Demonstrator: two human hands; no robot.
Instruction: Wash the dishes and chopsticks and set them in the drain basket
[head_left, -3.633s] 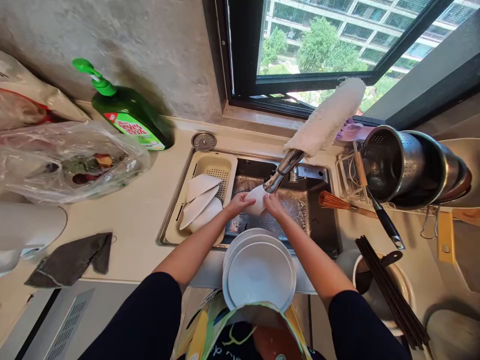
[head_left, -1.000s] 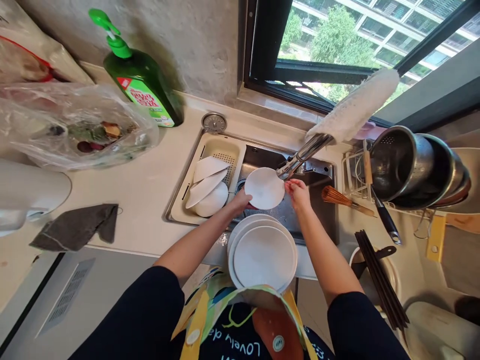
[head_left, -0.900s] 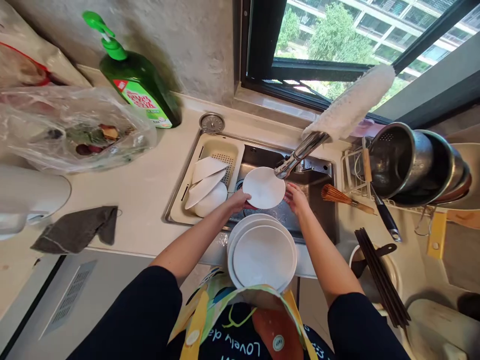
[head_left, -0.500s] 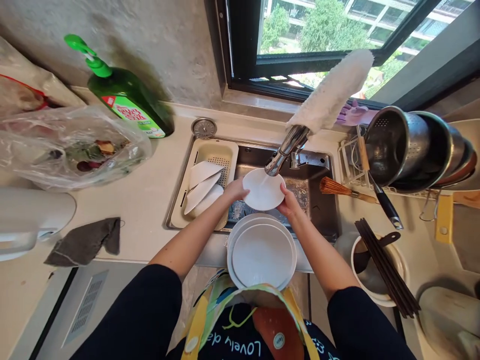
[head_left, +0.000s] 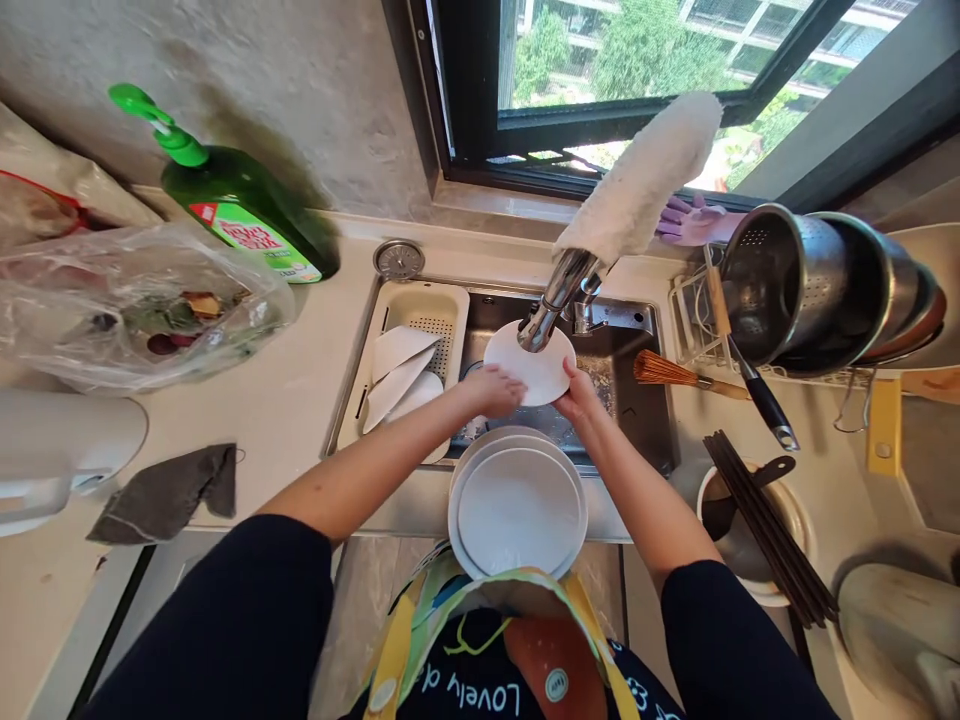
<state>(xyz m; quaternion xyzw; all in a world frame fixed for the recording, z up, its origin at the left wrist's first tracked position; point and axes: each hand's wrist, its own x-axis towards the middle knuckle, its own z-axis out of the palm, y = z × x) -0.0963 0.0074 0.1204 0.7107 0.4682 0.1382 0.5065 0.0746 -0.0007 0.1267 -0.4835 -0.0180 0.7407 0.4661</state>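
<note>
A small white plate (head_left: 544,372) is held over the sink, tilted under the faucet (head_left: 561,290). My right hand (head_left: 577,392) grips its right rim, thumb on the upper face. Across the lower left of the plate's face lies my left hand (head_left: 496,390), its fingers stretched over the surface rather than round the rim. Close to my body, a stack of larger white plates (head_left: 519,510) rests at the sink's front edge. On the left, several white dishes (head_left: 403,375) lean in the cream draining basket (head_left: 457,310).
A fluffy white cover (head_left: 645,175) wraps the faucet's upper part. Right of the sink (head_left: 645,420) are a bristle brush (head_left: 664,368), racked pots (head_left: 772,285) and dark chopsticks (head_left: 772,530) across a pot. A green soap bottle (head_left: 244,210), plastic bag (head_left: 150,310) and grey cloth (head_left: 169,490) lie left.
My left hand has moved from the plate's left rim right onto its face. The plate has tilted and shifted slightly up, still in my right hand.
</note>
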